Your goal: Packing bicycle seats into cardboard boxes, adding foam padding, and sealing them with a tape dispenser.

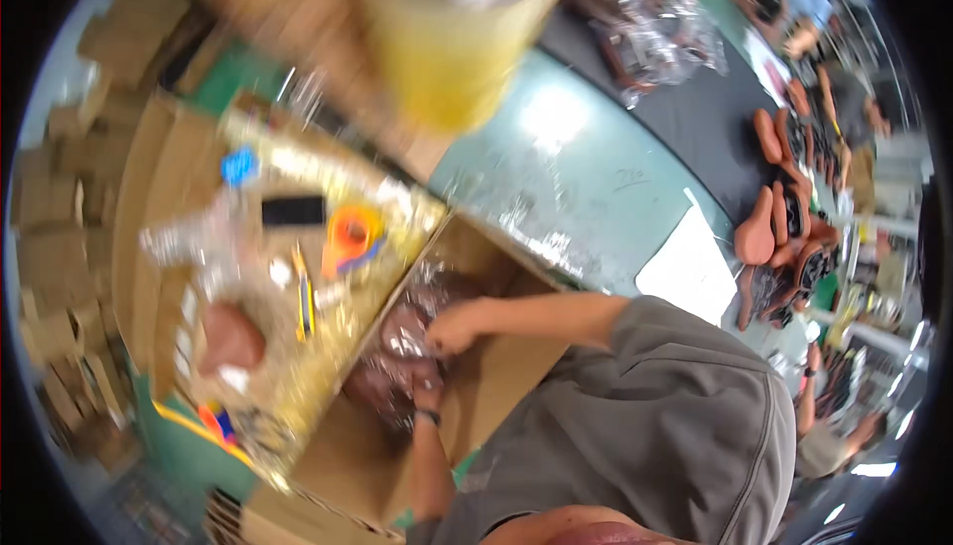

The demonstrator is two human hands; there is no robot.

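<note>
two bare hands at work inside an open carton (511,361), seen from above. the reddish-brown pieces in clear film (402,332) lie within the carton, under and around both hands, their wrapping creased and glossy. the right hand (455,331) reaches down onto the film with bent fingers; whether they pinch it or merely press cannot be told. the left hand (427,384), with a dark wristband (427,415) behind it, lies among the wraps; its fingers are partly hidden, so its grip cannot be told either. likely faults: a pull on the film alone, with the weight hanging below, could stretch or tear it and bare the pieces to scuffs; uneven pressure from the two hands could slide one piece over another, leaving it tilted or rubbing on cardboard. beside the carton, a yellow utility knife (305,299) lies loose near an orange tape roll (342,237) on a shiny yellowish surface (342,337); a jolted carton could shift the knife, and its blade, if exposed, which cannot be made out, could slit film or skin.
</note>
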